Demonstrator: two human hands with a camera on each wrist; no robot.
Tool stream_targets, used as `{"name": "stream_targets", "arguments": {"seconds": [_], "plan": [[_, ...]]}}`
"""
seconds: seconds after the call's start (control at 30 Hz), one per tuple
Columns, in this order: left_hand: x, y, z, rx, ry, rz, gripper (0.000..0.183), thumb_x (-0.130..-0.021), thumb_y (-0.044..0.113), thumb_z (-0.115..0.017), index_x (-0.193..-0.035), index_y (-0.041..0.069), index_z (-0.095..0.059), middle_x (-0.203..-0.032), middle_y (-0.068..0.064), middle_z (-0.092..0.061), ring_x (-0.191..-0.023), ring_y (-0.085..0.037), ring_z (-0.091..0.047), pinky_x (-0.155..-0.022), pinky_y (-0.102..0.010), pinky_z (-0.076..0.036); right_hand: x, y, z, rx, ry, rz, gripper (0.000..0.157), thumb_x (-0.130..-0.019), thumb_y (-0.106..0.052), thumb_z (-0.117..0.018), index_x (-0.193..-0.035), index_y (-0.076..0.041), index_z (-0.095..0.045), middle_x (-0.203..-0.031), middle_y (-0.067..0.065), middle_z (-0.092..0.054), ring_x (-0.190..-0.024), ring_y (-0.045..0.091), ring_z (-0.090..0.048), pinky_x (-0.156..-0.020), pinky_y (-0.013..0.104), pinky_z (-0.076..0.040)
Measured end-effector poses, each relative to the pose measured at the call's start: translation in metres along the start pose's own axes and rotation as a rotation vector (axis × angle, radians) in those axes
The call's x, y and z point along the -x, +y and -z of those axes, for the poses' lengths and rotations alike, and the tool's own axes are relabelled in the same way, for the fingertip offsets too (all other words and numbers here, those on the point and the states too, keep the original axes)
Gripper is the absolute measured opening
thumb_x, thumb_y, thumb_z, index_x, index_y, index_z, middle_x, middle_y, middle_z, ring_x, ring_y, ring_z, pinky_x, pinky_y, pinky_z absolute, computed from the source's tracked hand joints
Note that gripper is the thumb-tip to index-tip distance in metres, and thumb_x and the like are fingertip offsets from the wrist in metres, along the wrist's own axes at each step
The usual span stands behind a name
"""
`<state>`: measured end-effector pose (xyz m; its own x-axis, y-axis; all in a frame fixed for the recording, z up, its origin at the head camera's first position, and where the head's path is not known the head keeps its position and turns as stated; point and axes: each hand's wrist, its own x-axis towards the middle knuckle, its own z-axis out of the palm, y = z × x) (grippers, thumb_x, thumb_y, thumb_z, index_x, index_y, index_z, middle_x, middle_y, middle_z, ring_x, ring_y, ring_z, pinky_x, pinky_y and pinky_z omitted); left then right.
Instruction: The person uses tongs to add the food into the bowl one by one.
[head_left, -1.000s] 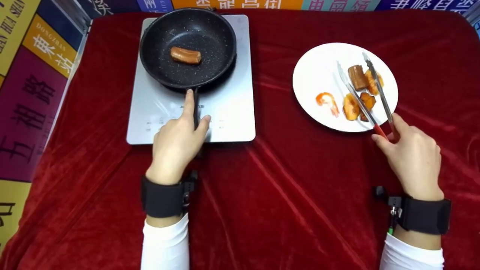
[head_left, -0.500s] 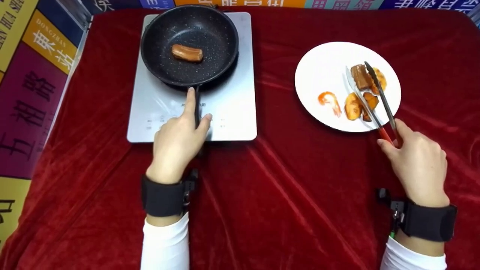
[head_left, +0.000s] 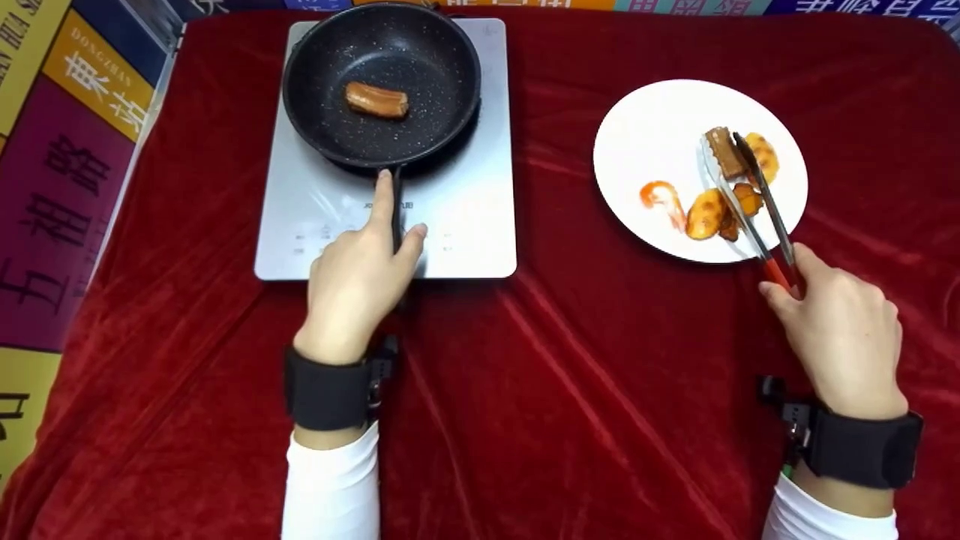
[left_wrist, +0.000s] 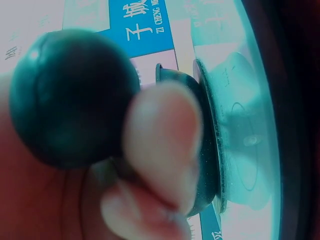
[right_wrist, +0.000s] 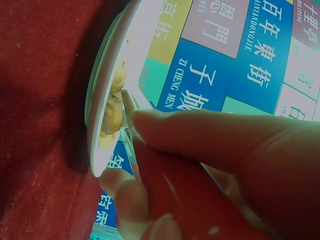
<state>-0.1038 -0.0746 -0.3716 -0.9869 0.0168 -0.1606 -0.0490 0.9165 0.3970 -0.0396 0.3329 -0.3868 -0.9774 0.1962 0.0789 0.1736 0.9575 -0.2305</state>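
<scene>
The left hand grips the handle of a black speckled frying pan, its index finger stretched along the handle toward the pan and its thumb on the other side. The pan sits on a silver induction cooktop, and one glossy brown rib piece lies inside it.

The right hand pinches a pair of metal tongs by their red grips, thumb on one side and fingers on the other. The tongs' arms stand apart over a white plate, their tips on either side of a second rib piece; whether both tips touch it I cannot tell. Just beyond the far arm lies a browned yellow slice. Nearer the rim, another browned slice and a darker orange chunk lie close together, and a shrimp is curled to their left. Red velvet cloth covers the bench.
</scene>
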Motion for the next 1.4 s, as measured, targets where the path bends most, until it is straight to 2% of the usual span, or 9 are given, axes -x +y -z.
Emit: {"name": "stream_targets", "arguments": {"seconds": [0.13,0.43,0.6,0.7,0.77,0.87,1.2,1.4], "plan": [[0.0,0.0,0.0,0.005,-0.006,0.005,0.069,-0.09,0.052,-0.037,-0.145,0.025,-0.004,-0.057,-0.007,-0.051,-0.05,-0.025,-0.049,-0.049,-0.039,-0.038,0.0,-0.003,0.0,0.015,0.0,0.006,0.016,-0.082,-0.02,-0.063,-0.092,-0.012,-0.054,-0.06,0.011,-0.049,-0.052,0.044,-0.045,-0.038,0.05,-0.027],[0.0,0.0,0.0,-0.003,0.001,0.006,0.069,-0.09,0.051,-0.037,-0.145,0.024,-0.005,-0.057,-0.007,-0.051,-0.049,-0.024,-0.049,-0.049,-0.039,-0.039,0.0,-0.007,0.005,0.062,-0.028,0.042,0.034,-0.079,-0.015,-0.064,-0.112,-0.014,-0.054,-0.071,0.022,-0.055,-0.053,0.05,-0.044,-0.036,0.051,-0.027],[0.0,-0.001,0.001,-0.006,0.003,0.011,0.07,-0.09,0.052,-0.037,-0.145,0.024,-0.005,-0.057,-0.007,-0.051,-0.049,-0.024,-0.049,-0.049,-0.039,-0.038,-0.003,-0.01,0.008,0.069,-0.026,0.084,0.037,-0.078,-0.015,-0.064,-0.113,-0.011,-0.054,-0.064,0.021,-0.052,-0.052,0.049,-0.044,-0.038,0.053,-0.028],[0.0,-0.001,0.002,-0.009,-0.001,0.014,0.07,-0.09,0.052,-0.036,-0.145,0.024,-0.004,-0.057,-0.007,-0.051,-0.05,-0.024,-0.049,-0.049,-0.039,-0.038,-0.006,-0.012,0.01,0.07,-0.012,0.1,0.027,-0.078,-0.015,-0.062,-0.104,-0.009,-0.056,-0.056,0.019,-0.05,-0.048,0.046,-0.043,-0.037,0.052,-0.026],[0.0,-0.001,0.001,-0.009,-0.004,0.016,0.07,-0.09,0.053,-0.036,-0.145,0.024,-0.004,-0.058,-0.007,-0.051,-0.05,-0.025,-0.049,-0.049,-0.039,-0.038,-0.009,-0.014,0.01,0.071,-0.011,0.1,0.017,-0.078,-0.015,-0.058,-0.094,-0.009,-0.055,-0.053,0.017,-0.048,-0.045,0.045,-0.041,-0.036,0.051,-0.025],[0.0,-0.001,0.001,-0.007,0.0,0.014,0.07,-0.089,0.052,-0.037,-0.145,0.024,-0.005,-0.059,-0.008,-0.053,-0.053,-0.026,-0.051,-0.05,-0.041,-0.039,-0.013,-0.015,0.01,0.077,-0.008,0.1,0.01,-0.078,-0.015,-0.054,-0.086,-0.008,-0.052,-0.049,0.017,-0.045,-0.043,0.044,-0.039,-0.035,0.05,-0.024],[0.001,0.003,0.001,-0.017,0.011,-0.004,0.069,-0.09,0.051,-0.037,-0.145,0.023,-0.006,-0.055,-0.007,-0.05,-0.048,-0.024,-0.048,-0.046,-0.038,-0.037,-0.014,-0.012,0.007,0.091,0.03,0.149,0.01,-0.081,-0.013,-0.055,-0.081,-0.005,-0.05,-0.048,0.018,-0.044,-0.039,0.041,-0.037,-0.033,0.047,-0.023],[0.001,0.003,0.0,-0.015,0.007,0.0,0.069,-0.09,0.051,-0.037,-0.145,0.022,-0.006,-0.056,-0.007,-0.05,-0.049,-0.024,-0.049,-0.048,-0.038,-0.038,-0.015,-0.007,0.005,0.075,0.017,0.145,0.01,-0.083,-0.014,-0.055,-0.08,-0.007,-0.049,-0.049,0.015,-0.044,-0.039,0.04,-0.037,-0.033,0.047,-0.023]]}}
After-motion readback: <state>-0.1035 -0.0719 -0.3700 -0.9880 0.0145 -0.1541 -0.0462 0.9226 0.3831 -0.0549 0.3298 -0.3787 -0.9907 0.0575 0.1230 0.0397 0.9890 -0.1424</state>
